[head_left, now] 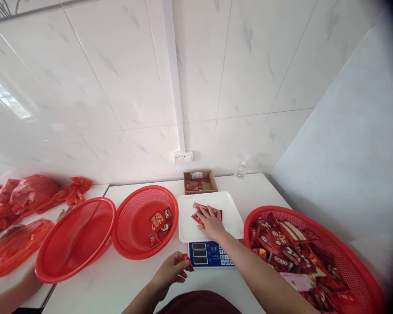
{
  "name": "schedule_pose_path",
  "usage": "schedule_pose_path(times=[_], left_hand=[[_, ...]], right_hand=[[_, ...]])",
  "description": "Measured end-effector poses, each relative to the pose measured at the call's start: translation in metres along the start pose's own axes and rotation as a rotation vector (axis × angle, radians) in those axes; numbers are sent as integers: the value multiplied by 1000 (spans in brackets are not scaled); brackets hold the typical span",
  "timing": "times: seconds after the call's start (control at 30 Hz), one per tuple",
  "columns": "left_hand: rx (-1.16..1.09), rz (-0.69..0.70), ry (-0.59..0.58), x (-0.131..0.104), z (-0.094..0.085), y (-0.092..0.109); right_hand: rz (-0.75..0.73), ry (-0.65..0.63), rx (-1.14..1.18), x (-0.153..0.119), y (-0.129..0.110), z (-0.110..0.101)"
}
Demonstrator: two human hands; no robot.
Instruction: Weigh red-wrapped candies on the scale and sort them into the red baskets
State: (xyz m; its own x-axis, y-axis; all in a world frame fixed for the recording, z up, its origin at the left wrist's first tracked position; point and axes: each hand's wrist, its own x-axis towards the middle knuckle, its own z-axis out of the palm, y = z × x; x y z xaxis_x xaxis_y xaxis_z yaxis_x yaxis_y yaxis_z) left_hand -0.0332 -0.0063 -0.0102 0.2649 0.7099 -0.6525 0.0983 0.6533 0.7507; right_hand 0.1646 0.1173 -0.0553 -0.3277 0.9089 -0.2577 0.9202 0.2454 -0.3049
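My left hand (170,272) is closed in a pinch on a small red packet (187,262), just in front of the blue scale (212,254). Reaching over the scale's white tray (232,218), my right hand (212,224) rests on several red snack packets (201,206), its fingers spread across them. These packets lie flat on the tray, partly hidden under that hand. Several small packets (157,220) lie in the red basket (127,226) left of the scale. Heaped with larger red packets (281,244), another red basket (363,261) stands to the right.
A co-worker's arm (22,285) holds a tilted red basket (75,237) at the left. Red plastic bags (36,192) lie beyond it. Against the wall are a small cardboard box (200,185) and a clear bottle (240,170). A socket strip (183,156) hangs above the box.
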Motion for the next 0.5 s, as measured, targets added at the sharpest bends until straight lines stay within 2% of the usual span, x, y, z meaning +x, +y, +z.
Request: schedule_pose_path(times=[0.17, 0.27, 0.37, 0.43, 0.5], left_hand=[[-26, -35, 10, 1, -1, -5], [-11, 0, 14, 3, 4, -4], [84, 94, 0, 5, 12, 0], [158, 168, -5, 5, 17, 4], [208, 229, -25, 4, 22, 7]], right_hand=[[-6, 102, 82, -23, -11, -6], [-50, 134, 317, -50, -27, -11], [-92, -81, 612, -81, -42, -13], [-101, -228, 705, -98, -47, -13], [-101, -278, 746, -110, -49, -11]])
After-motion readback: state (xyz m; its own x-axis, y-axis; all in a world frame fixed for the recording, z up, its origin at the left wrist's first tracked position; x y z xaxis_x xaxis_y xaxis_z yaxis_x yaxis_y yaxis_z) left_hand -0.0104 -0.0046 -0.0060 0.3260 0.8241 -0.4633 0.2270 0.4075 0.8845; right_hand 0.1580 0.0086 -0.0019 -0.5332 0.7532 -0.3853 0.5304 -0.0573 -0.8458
